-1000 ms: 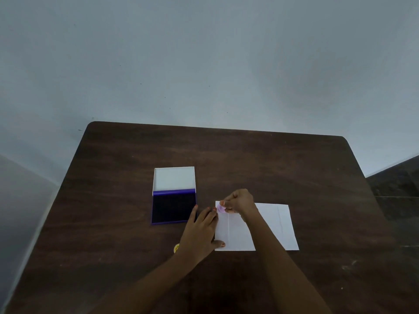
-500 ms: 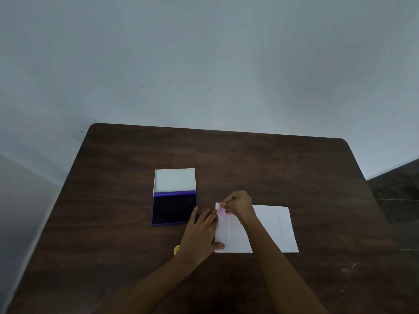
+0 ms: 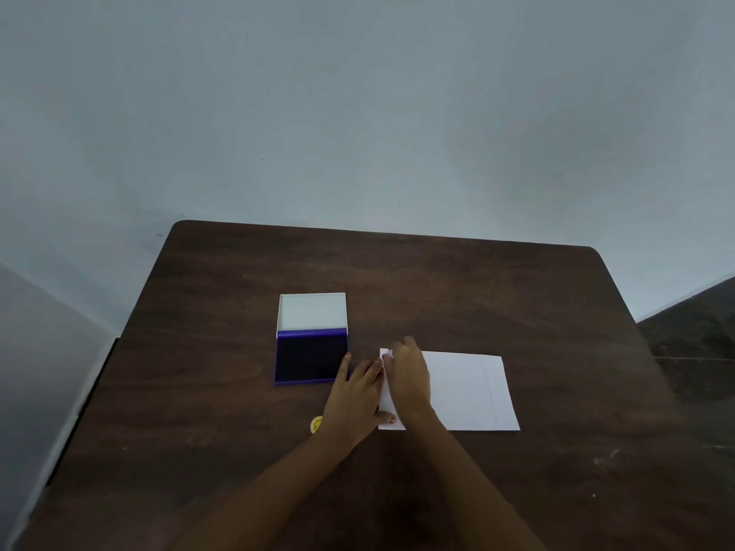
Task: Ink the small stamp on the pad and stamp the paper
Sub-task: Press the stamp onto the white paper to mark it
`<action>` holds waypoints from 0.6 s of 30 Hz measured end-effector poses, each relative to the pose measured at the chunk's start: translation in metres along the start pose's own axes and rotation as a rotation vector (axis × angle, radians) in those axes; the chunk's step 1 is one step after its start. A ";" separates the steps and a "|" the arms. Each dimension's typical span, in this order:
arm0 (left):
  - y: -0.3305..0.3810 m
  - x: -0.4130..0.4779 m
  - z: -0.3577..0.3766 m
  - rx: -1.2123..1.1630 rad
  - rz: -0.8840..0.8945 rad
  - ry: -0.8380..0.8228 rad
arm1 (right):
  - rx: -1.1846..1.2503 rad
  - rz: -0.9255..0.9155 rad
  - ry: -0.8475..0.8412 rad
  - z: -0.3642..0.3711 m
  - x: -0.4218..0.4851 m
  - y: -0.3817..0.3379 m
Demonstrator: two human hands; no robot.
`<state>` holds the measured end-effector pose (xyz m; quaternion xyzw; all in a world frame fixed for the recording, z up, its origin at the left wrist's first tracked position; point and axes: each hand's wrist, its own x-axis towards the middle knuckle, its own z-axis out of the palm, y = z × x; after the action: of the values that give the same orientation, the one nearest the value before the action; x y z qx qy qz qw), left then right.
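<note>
An open ink pad point(image 3: 311, 357) with a dark purple inking face and a white raised lid lies left of centre on the brown table point(image 3: 437, 288). To its right lies a white sheet of paper point(image 3: 465, 391). My right hand point(image 3: 409, 375) is closed on a small pink stamp point(image 3: 387, 355), held at the paper's far left corner; only a sliver of the stamp shows. My left hand point(image 3: 356, 395) lies flat with fingers spread, its thumb on the paper's left edge and its fingertips near the pad's right side.
A small yellow round object point(image 3: 316, 425) lies on the table just left of my left wrist. The table's back edge meets a pale wall. A dark floor shows beyond the right edge.
My right hand has tipped down over the paper's left corner, so the pink stamp is now mostly hidden beneath it. My left hand has stayed in place.
</note>
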<state>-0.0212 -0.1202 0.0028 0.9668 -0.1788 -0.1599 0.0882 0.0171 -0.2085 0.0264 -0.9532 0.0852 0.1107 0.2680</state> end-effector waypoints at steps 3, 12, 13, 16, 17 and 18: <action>0.000 0.000 -0.003 0.001 0.005 0.000 | 0.339 0.110 0.079 -0.007 -0.001 0.010; -0.001 -0.001 0.001 0.091 0.010 -0.005 | 1.076 0.660 0.127 -0.037 -0.007 0.051; -0.002 -0.001 0.002 0.087 0.008 0.001 | 1.089 0.685 0.127 -0.037 -0.008 0.054; -0.003 -0.001 0.005 0.076 0.003 0.011 | 1.153 0.703 0.122 -0.035 -0.010 0.062; -0.004 0.000 0.006 0.075 0.003 0.012 | 1.165 0.704 0.121 -0.035 -0.010 0.063; -0.005 0.000 0.006 0.074 0.004 0.013 | 1.164 0.705 0.121 -0.034 -0.009 0.064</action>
<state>-0.0218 -0.1166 -0.0040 0.9700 -0.1861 -0.1465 0.0540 -0.0006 -0.2790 0.0254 -0.5735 0.4511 0.0739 0.6798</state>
